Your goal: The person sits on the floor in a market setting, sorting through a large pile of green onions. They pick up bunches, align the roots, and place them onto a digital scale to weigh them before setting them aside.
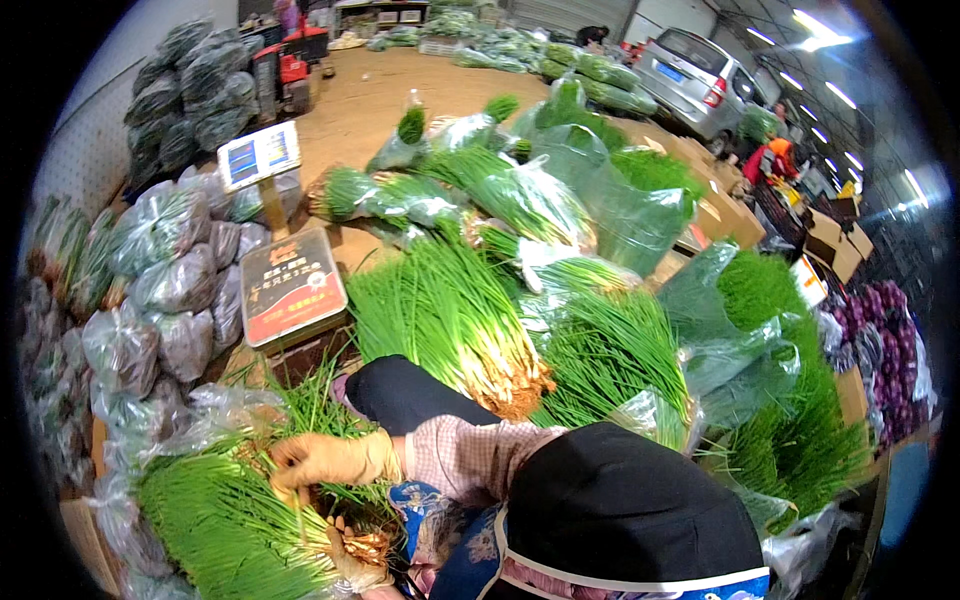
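Note:
A spread of green onions [210, 520] lies at the lower left, with long green leaves and pale root ends. My left hand [355, 562], in a tan glove, is by the brownish root ends, its fingers curled round some of them. Above it, my right hand [335, 460], gloved the same way, reaches in from the right over the stalks. Its fingers are bent and closed downward; what they pinch is too small to tell. Farther off, a big loose bunch of green onions [440, 320] lies with its roots toward me.
A platform scale [292, 285] with a raised display [258, 155] stands ahead on the left. Filled plastic bags [165, 235] are stacked along the left. Bagged greens [640, 200] fill the middle and right. Purple produce in net bags [880, 345] and a silver van [695, 80] are farther right.

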{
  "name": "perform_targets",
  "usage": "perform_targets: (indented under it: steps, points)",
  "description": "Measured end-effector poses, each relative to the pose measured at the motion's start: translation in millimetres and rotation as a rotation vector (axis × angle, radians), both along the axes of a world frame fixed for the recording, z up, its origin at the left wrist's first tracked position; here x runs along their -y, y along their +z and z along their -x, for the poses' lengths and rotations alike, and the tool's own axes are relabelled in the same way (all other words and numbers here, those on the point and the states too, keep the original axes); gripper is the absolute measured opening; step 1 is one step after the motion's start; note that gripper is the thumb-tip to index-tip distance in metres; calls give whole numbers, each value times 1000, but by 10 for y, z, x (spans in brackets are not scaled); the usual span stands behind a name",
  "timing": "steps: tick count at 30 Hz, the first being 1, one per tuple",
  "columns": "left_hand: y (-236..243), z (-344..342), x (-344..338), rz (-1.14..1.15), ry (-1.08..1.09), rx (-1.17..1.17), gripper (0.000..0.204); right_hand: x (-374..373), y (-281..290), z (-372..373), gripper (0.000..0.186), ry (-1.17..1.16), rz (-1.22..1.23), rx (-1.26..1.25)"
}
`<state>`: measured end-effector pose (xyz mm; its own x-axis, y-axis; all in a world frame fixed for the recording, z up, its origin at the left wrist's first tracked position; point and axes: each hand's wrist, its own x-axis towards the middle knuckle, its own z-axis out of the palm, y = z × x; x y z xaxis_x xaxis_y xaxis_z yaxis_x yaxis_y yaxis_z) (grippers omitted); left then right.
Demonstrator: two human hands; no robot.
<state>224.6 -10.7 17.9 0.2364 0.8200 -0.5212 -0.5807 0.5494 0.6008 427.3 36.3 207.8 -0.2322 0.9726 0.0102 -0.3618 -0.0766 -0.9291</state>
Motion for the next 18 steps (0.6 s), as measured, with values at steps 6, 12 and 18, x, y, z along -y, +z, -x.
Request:
perform_targets:
  steps: [6, 12, 18]
  points:
    - [430, -199, -11, -27, 34, -186, 52, -117, 117, -233, 21, -85, -75, 316]
    - [562, 64, 99, -25, 60, -182, 63, -7, -948, 146, 39, 577, 147, 1278]
    - [834, 305, 364, 87, 102, 58, 36, -434, -1401, 344, 23, 179, 32, 721]
